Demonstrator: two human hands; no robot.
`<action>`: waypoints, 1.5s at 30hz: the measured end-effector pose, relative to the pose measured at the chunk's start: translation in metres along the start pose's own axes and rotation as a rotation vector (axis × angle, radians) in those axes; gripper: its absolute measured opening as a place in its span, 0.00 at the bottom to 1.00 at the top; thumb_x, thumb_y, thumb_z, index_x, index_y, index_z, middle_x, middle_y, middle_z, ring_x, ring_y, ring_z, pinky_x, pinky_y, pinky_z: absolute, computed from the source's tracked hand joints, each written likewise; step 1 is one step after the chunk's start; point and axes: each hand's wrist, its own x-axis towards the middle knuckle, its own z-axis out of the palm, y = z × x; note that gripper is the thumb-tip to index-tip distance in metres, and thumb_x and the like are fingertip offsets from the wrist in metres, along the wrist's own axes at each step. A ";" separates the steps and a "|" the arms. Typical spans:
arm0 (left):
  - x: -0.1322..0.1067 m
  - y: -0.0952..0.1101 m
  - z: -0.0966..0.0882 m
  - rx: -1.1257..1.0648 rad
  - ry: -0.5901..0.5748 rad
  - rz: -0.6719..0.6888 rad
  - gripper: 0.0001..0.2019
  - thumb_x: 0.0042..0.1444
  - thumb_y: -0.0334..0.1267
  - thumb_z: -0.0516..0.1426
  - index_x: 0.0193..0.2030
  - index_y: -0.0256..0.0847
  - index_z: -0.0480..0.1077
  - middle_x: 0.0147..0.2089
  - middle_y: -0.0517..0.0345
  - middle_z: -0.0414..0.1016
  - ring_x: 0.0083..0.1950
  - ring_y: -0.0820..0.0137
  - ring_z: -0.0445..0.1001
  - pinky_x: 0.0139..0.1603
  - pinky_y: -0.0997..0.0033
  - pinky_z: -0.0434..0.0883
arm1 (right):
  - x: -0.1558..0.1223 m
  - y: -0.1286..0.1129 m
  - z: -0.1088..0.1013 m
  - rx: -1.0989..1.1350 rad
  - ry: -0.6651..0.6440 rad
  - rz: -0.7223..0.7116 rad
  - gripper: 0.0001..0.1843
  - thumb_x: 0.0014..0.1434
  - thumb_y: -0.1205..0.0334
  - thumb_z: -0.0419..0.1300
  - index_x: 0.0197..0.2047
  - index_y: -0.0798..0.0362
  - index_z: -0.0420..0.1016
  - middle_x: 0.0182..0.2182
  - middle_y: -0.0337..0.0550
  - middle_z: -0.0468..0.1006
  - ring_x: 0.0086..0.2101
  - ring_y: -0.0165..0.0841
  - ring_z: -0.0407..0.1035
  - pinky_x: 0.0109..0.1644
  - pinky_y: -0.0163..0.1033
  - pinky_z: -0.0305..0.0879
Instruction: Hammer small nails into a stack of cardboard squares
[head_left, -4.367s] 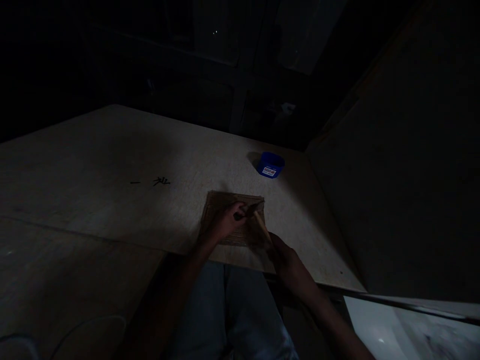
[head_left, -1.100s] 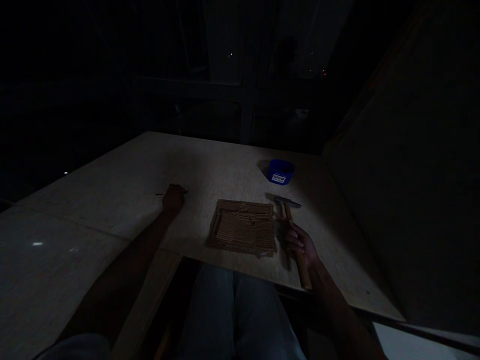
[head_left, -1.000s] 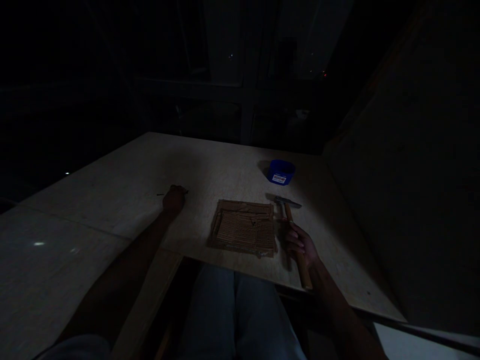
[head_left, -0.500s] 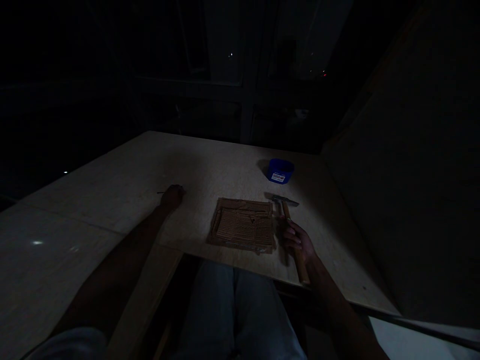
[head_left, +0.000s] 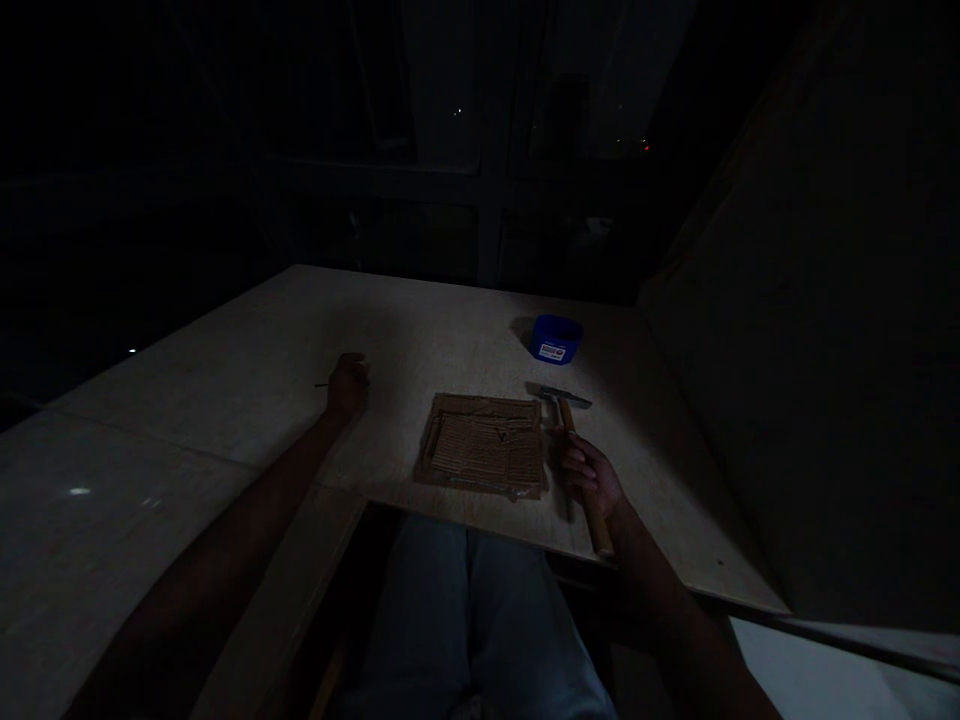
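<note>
- Although the table [head_left: 442,325] spans my mid-frame, I see work only just below centre.
- Cardboard [head_left: 480,455] lies there, long axis left to right; one dark mark [head_left: 502,435] on it may be a nail, so I judge the job begun, though I can't tell how deep it sits.
- The hammer [head_left: 568,415], right of centre, has the right hand's [head_left: 592,475] fingers wrapped round its handle; its long axis runs steeply from lower right to upper left, head uppermost, thin end pointing right.
- Left of centre, the left hand's [head_left: 349,387] fingers are curled; whether they grip anything, I can't tell.
- Beside it, a dark sliver [head_left: 322,385], probably a nail, looks unused.
</note>
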 end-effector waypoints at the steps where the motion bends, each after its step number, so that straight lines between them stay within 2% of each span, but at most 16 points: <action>1: -0.008 0.013 0.006 -0.073 0.000 0.001 0.09 0.55 0.41 0.53 0.40 0.43 0.70 0.32 0.58 0.74 0.36 0.67 0.73 0.37 0.70 0.70 | 0.000 0.000 0.000 0.003 -0.002 -0.001 0.08 0.67 0.66 0.57 0.50 0.53 0.70 0.20 0.25 0.66 0.15 0.18 0.58 0.14 0.19 0.50; 5: -0.060 0.066 0.042 -0.227 -0.167 0.095 0.13 0.54 0.47 0.58 0.39 0.41 0.76 0.34 0.56 0.79 0.32 0.68 0.74 0.37 0.68 0.72 | 0.002 0.000 -0.001 0.002 -0.002 -0.006 0.07 0.67 0.66 0.57 0.49 0.53 0.70 0.20 0.25 0.65 0.15 0.18 0.57 0.13 0.19 0.49; 8: -0.097 0.089 0.069 -0.387 -0.431 0.081 0.17 0.54 0.51 0.61 0.41 0.39 0.77 0.36 0.54 0.82 0.33 0.67 0.78 0.38 0.68 0.75 | 0.003 -0.001 -0.002 -0.006 0.010 -0.012 0.07 0.68 0.66 0.56 0.49 0.53 0.70 0.20 0.25 0.64 0.14 0.18 0.57 0.11 0.19 0.47; 11: -0.114 0.094 0.087 -0.385 -0.579 0.115 0.17 0.54 0.51 0.62 0.40 0.40 0.79 0.39 0.53 0.84 0.34 0.67 0.80 0.40 0.67 0.77 | 0.002 -0.001 -0.002 -0.010 0.031 -0.024 0.07 0.68 0.66 0.57 0.49 0.53 0.70 0.20 0.25 0.64 0.14 0.18 0.57 0.11 0.20 0.46; 17: -0.111 0.090 0.103 -0.289 -0.700 0.159 0.14 0.56 0.46 0.61 0.42 0.40 0.81 0.39 0.54 0.85 0.32 0.69 0.80 0.38 0.71 0.76 | 0.001 -0.001 0.001 -0.007 0.081 -0.024 0.08 0.68 0.66 0.56 0.50 0.53 0.70 0.20 0.25 0.64 0.14 0.18 0.56 0.10 0.19 0.47; 23: -0.115 0.087 0.114 -0.300 -0.773 0.152 0.12 0.58 0.45 0.60 0.43 0.44 0.82 0.42 0.57 0.85 0.34 0.67 0.80 0.32 0.72 0.76 | -0.001 0.000 0.007 -0.009 0.120 -0.026 0.09 0.68 0.66 0.57 0.51 0.54 0.70 0.20 0.25 0.65 0.14 0.19 0.57 0.10 0.20 0.47; 25: -0.117 0.085 0.117 -0.300 -0.767 0.163 0.11 0.58 0.44 0.60 0.43 0.46 0.82 0.44 0.58 0.85 0.38 0.66 0.81 0.35 0.71 0.77 | -0.001 0.000 0.009 -0.010 0.128 -0.026 0.09 0.68 0.66 0.57 0.51 0.54 0.69 0.20 0.25 0.65 0.14 0.19 0.57 0.10 0.20 0.47; 30: -0.121 0.081 0.121 -0.273 -0.714 0.204 0.10 0.59 0.42 0.60 0.44 0.47 0.82 0.45 0.59 0.85 0.45 0.64 0.82 0.50 0.66 0.76 | -0.001 0.001 0.012 -0.008 0.139 -0.031 0.09 0.68 0.65 0.56 0.51 0.54 0.68 0.21 0.25 0.64 0.13 0.18 0.56 0.09 0.19 0.45; 45: -0.127 0.079 0.121 -0.297 -0.703 0.185 0.10 0.60 0.41 0.60 0.45 0.46 0.81 0.47 0.59 0.84 0.48 0.64 0.81 0.53 0.65 0.76 | -0.002 0.001 0.013 -0.087 0.186 -0.066 0.09 0.67 0.66 0.57 0.51 0.53 0.69 0.19 0.24 0.62 0.12 0.18 0.53 0.09 0.19 0.43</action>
